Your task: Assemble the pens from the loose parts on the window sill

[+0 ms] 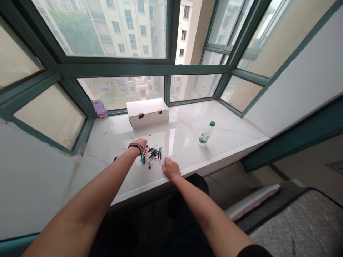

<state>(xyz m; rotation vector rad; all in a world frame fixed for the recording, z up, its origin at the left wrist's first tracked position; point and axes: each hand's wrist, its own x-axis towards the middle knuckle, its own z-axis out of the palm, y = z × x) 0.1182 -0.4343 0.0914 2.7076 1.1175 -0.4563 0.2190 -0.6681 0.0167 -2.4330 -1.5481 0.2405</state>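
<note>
A small pile of pens and pen parts (pixel 152 154), black, teal and pink, lies on the white marble window sill (pixel 187 139). My left hand (pixel 141 144), with a dark band on the wrist, reaches to the pile's left edge, its fingers curled down onto the pens. My right hand (pixel 170 167) rests on the sill just right of the pile, fingers bent and pressed together; what they hold, if anything, is too small to name.
A white cardboard box (pixel 148 112) stands behind the pile by the window. A plastic bottle with a green cap (pixel 206 134) stands to the right. A single dark pen (pixel 115 157) lies left of my forearm. A mattress (pixel 297 221) is at lower right.
</note>
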